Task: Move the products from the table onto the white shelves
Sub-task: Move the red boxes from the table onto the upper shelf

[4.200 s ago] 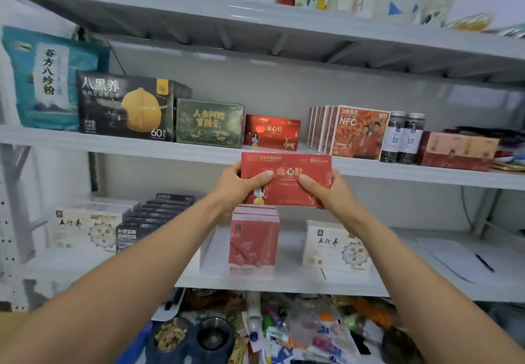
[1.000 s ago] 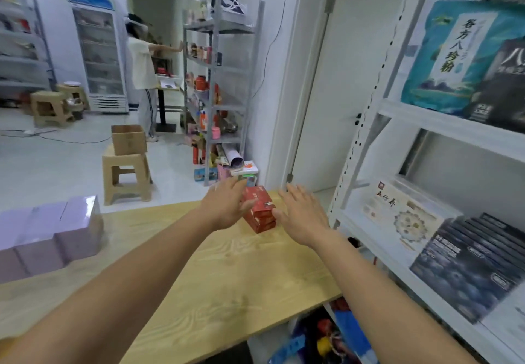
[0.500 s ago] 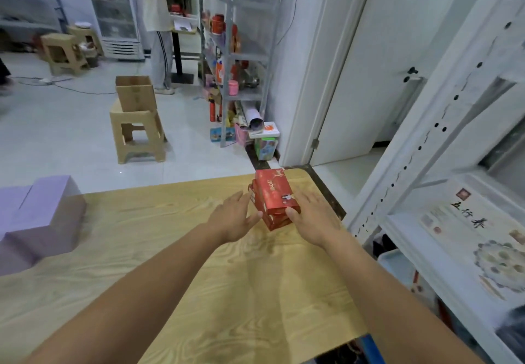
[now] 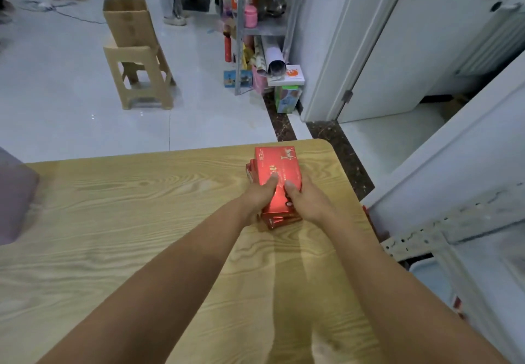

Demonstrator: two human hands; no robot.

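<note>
The wooden counter [image 4: 142, 221] carries a stack of red boxes [image 4: 277, 165] close to its far right corner, and the white shelves [image 4: 443, 230] stand just off its right edge. The boxes' long axis runs from the counter's near edge towards its far edge, deer print at the far end. Left hand [image 4: 257, 197] and right hand [image 4: 308, 201] grasp the end facing the counter's near edge, thumbs on top and equally near, so the lift likely goes up and right.

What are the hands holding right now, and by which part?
Both hands grip the stack of red boxes at its near end: left hand on its left side, right hand on its right, thumbs on top.
</note>
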